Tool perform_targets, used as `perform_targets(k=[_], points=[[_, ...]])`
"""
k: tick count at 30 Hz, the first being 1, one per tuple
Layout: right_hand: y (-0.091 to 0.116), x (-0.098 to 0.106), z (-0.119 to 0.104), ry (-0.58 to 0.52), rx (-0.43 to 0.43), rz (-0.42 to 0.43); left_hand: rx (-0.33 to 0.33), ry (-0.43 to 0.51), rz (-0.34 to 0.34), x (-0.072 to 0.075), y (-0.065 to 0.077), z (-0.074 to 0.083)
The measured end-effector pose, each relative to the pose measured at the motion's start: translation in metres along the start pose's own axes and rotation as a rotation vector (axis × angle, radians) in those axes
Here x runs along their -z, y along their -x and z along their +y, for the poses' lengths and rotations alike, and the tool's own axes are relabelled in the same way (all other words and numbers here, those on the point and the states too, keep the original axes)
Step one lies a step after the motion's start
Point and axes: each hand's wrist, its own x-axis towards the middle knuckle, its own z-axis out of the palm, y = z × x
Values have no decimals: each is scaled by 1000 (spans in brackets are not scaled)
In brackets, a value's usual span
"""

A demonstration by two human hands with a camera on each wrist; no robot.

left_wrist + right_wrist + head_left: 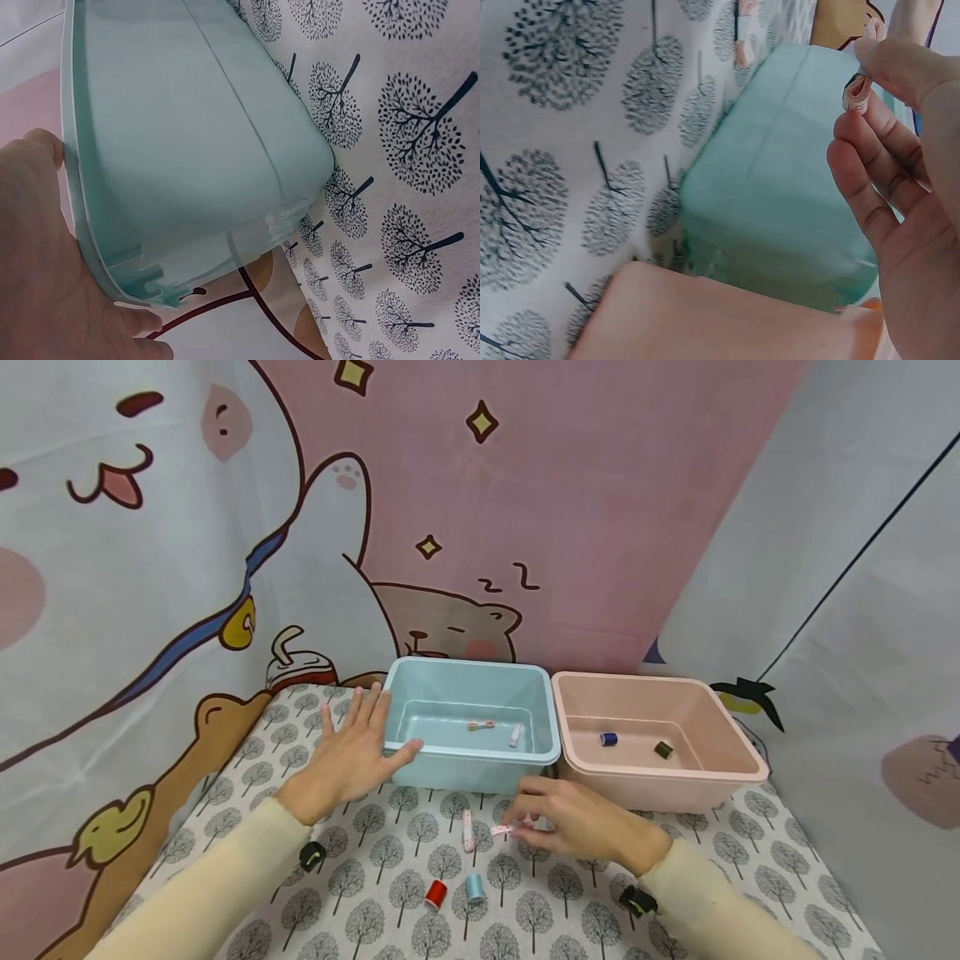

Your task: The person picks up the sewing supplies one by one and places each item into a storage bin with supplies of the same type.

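Observation:
Between thumb and fingertips, my right hand (570, 818) pinches a small folded tape measure (857, 91), pale pink and white, in front of the blue bin. Another folded tape measure (468, 831) lies on the cloth just left of that hand. My left hand (351, 756) is at the left front corner of the light blue bin (480, 774), its fingers spread and fairly straight, thumb over the rim. In the left wrist view that hand (45, 255) touches the bin's rim. A red thread spool (436, 894) and a light blue thread spool (475, 887) are nearer me.
Inside the blue bin are two small folded strips, one multicoloured (481, 725) and one whitish (515, 736). The pink bin (663, 789) stands right beside it, holding a navy spool (608, 739) and a dark olive spool (663, 749). A tree-print cloth (390, 902) covers the table.

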Motion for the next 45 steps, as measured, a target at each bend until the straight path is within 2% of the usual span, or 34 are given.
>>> perform_targets(k=[16, 22, 32, 40, 45], points=[[-21, 38, -2, 107, 70, 104, 7, -11, 1, 0, 0, 1], [-30, 51, -2, 143, 50, 111, 12, -12, -8, -1, 0, 1], [-41, 66, 4, 110, 28, 138, 8, -14, 3, -2, 0, 1], [-51, 74, 14, 84, 74, 205, 12, -15, 1, -2, 0, 1], [-57, 76, 25, 69, 130, 263, 12, -11, 6, -3, 0, 1]])
